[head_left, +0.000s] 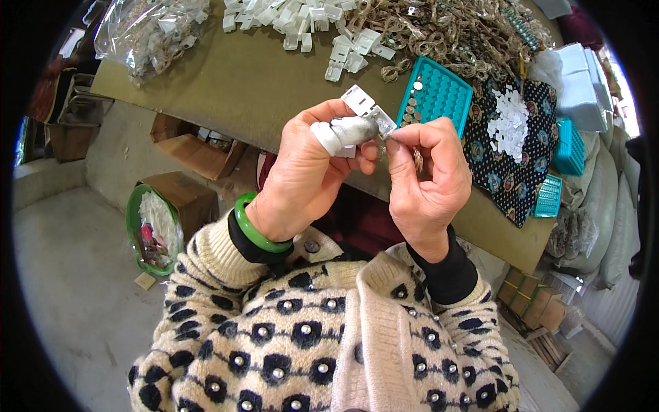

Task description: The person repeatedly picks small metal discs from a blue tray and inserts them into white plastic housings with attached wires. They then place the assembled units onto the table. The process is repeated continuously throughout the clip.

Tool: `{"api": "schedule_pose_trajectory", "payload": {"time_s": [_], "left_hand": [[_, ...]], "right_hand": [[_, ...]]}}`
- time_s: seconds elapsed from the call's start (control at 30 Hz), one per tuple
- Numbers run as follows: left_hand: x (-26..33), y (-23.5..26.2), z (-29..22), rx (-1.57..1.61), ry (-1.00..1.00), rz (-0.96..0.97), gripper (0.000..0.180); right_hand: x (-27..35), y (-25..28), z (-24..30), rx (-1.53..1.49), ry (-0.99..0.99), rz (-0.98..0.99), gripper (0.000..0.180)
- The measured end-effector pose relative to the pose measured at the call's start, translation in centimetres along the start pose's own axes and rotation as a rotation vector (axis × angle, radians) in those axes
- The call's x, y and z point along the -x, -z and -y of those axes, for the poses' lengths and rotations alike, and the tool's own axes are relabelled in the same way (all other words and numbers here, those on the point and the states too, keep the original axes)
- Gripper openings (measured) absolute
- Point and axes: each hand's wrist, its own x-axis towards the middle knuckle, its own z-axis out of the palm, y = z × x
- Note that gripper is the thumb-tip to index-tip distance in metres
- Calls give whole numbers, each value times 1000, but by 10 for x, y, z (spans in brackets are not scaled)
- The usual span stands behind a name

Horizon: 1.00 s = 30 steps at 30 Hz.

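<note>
— So, what are the two hands doing over the brown board table [226,75]?

— Both are working close together above its near edge. The left hand [309,172], wearing a green bangle [255,230] at the wrist and a white wrap over a grey cover on the index finger, is pinching a small white plastic clip [367,110], with thumb and covered finger closing on it.

— And the right hand [429,178]?

— Its fingers are curling inward, and thumb and forefinger are pressing together on the clip's right end, where a small shiny bit is showing. Something thin seems to be lying inside the curled fingers; I cannot tell what it is.

— Where is the clip sitting, then?

— Between the two hands, held up in the air, touching both, not resting on the table.

— What is lying around?

— A teal plastic sorting tray [436,93] with small round metal pieces is lying just behind the right hand. A heap of loose white plastic clips [302,20] is lying farther back, beside a tangle of brownish metal rings [446,31]. A black patterned cloth [511,151] is carrying a pile of small white pieces on the right.
</note>
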Motion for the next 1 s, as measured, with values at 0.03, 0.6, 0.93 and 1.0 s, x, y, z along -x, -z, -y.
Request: {"api": "schedule_pose_trajectory", "payload": {"time_s": [0.03, 0.6, 0.93, 1.0], "left_hand": [[-1, 2, -1, 50, 33, 24, 22], [9, -1, -3, 0, -201, -24, 31], [7, 16, -4, -38, -25, 32, 28], [7, 17, -4, -34, 13, 36, 29]], "right_hand": [[1, -1, 0, -9, -13, 4, 12], [-5, 0, 10, -1044, -970, 105, 11], [-56, 19, -51, 488, 159, 31, 5], [-66, 15, -65, 577, 162, 56, 7]]}}
